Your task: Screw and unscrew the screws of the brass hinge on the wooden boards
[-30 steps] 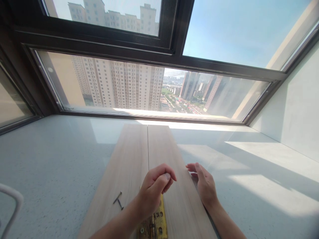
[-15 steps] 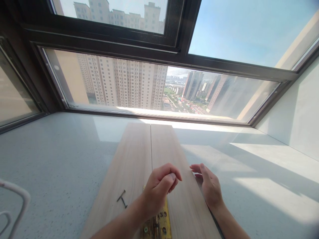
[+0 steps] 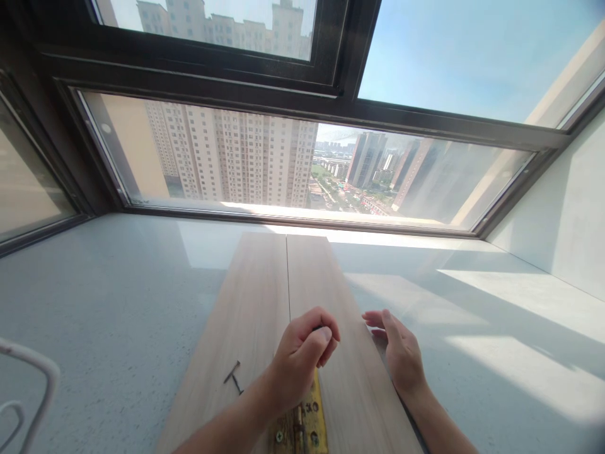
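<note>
Two pale wooden boards lie side by side, the left board (image 3: 255, 284) and the right board (image 3: 309, 271), with a thin seam between them. A worn brass hinge (image 3: 299, 426) straddles the seam near me, one cross-head screw showing in it. Over the hinge's far part is my left hand (image 3: 305, 350), its fingers curled closed; a sliver of something dark shows inside the curl. At the right board's outer edge rests my right hand (image 3: 399, 350), fingers extended and slightly bent, thumb apart. On the left board lie two dark screws (image 3: 232, 376).
A pale speckled sill (image 3: 118, 315) supports the boards. Behind it stands a dark-framed window (image 3: 283, 224), with buildings outside. A bent white tube or handle (image 3: 35, 362) reaches in from the left edge. A white wall (image 3: 567, 208) rises at the right.
My left hand has curled a little tighter and shifted slightly left. The right hand stays by the board's edge; the view has moved slightly.
</note>
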`<state>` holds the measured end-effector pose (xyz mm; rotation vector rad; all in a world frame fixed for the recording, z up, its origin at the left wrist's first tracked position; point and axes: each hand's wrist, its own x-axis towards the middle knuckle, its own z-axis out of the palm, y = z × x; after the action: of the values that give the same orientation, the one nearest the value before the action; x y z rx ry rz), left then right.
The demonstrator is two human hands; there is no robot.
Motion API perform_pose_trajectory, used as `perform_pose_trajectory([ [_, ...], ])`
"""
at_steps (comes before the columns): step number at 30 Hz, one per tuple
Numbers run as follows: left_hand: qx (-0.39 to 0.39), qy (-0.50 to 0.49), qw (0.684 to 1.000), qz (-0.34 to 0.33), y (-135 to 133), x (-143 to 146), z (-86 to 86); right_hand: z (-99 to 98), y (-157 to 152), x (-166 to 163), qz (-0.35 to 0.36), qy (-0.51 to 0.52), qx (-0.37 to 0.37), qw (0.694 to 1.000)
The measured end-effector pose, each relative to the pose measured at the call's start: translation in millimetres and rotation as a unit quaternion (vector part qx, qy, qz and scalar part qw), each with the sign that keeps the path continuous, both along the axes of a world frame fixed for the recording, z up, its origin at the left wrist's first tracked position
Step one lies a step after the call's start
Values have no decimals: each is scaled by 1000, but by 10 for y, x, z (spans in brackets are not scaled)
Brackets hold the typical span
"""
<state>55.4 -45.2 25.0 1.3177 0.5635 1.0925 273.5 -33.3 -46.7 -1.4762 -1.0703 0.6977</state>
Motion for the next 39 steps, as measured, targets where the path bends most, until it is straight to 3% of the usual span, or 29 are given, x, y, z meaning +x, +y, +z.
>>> perform_pose_trajectory([
  [14,-4,9,1000,16,4,-17,57,2,-8,-1,-4,-1,-1,1000],
  [22,-36,-6,997,63,12,-6,53,51,-31,-44,-1,-3,3,1000],
  [27,-53,-25,998,32,-32,27,61,74,-41,-68,-2,0,-1,1000],
  [34,19,14,1000,9,-51,141,-23,73,-30,-82,-11,2,-8,1000],
  [39,14,9,1000,-15,50,174,-59,70,-16,-81,-12,4,-8,1000],
])
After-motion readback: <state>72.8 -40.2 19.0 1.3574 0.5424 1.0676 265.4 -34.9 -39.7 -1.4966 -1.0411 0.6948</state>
